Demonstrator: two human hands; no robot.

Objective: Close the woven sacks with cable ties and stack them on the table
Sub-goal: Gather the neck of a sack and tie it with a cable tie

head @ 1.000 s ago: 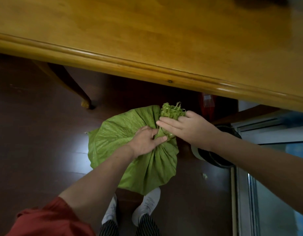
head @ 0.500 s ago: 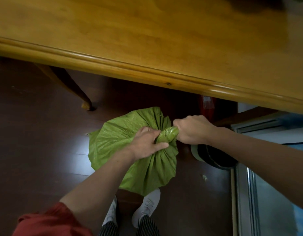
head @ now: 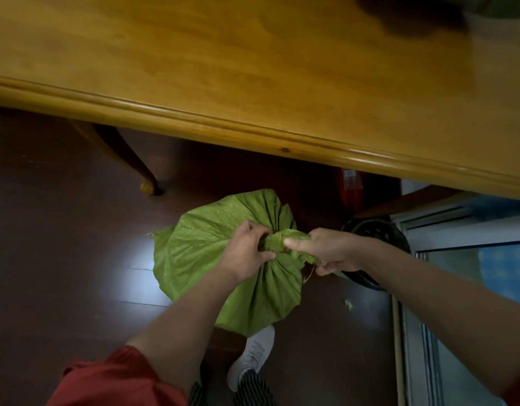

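Note:
A full green woven sack (head: 200,253) stands on the dark floor just in front of my feet, its mouth gathered into a twisted neck (head: 277,241). My left hand (head: 247,250) grips the base of that neck, fingers curled round the bunched fabric. My right hand (head: 326,250) holds the outer end of the neck, thumb lying along its top, with the end bent down to the right. A thin strand hangs below my right hand; I cannot tell if it is a cable tie. The wooden table (head: 253,68) fills the upper part of the view.
The table's rounded edge (head: 282,136) runs above the sack, with one curved leg (head: 127,162) to the left. A dark round container (head: 378,232) sits right of the sack, a red item (head: 351,190) behind it. A glass sliding door frame (head: 414,332) lies on the right.
My right hand went from lying over the frayed sack top to gripping it, then twisted and pulled the neck rightward and down. My left hand kept its hold at the neck's base.

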